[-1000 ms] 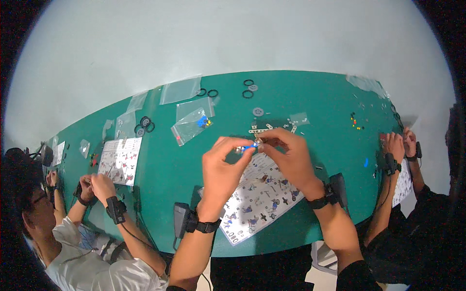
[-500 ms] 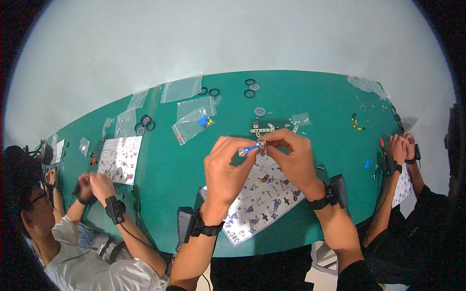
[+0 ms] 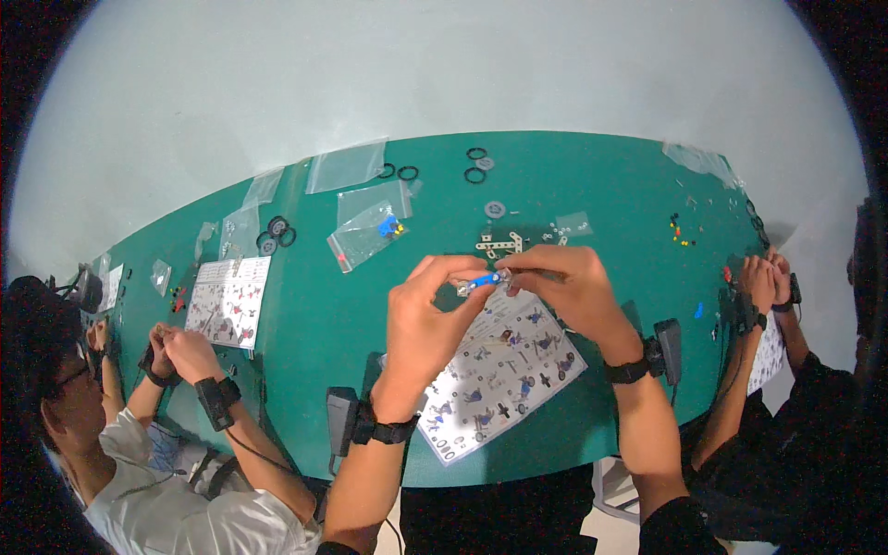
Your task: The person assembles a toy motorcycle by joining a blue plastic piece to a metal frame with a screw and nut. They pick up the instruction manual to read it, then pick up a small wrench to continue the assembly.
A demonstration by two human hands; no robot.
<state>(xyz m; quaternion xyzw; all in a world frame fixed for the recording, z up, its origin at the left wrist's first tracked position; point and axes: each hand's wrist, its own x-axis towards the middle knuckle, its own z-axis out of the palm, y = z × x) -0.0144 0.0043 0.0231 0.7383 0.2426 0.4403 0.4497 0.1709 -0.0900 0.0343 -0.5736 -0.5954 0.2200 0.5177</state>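
Note:
Between my two hands, above the table, is a small part with a blue piece (image 3: 483, 280) in the middle and metal-looking ends. My left hand (image 3: 427, 314) pinches its left end with thumb and forefinger. At the other end, the fingers of my right hand (image 3: 566, 291) are closed on it; they hide some of its shape. Below lies a printed instruction sheet (image 3: 499, 393) with small pictures of assemblies. Just beyond my fingertips are cream perforated strips (image 3: 500, 244) on the green table (image 3: 314, 370).
Small hardware (image 3: 558, 229) lies by a little clear bag. A grey wheel hub (image 3: 495, 210) and black rings (image 3: 474, 175) are farther back. Left of them, a clear bag (image 3: 365, 236) has blue and yellow parts on it. People work on both sides, with another sheet (image 3: 228, 301) at left.
My right hand and wrist have shifted slightly to the right, and the held part has turned a little, showing more blue. Both hands keep their hold on it.

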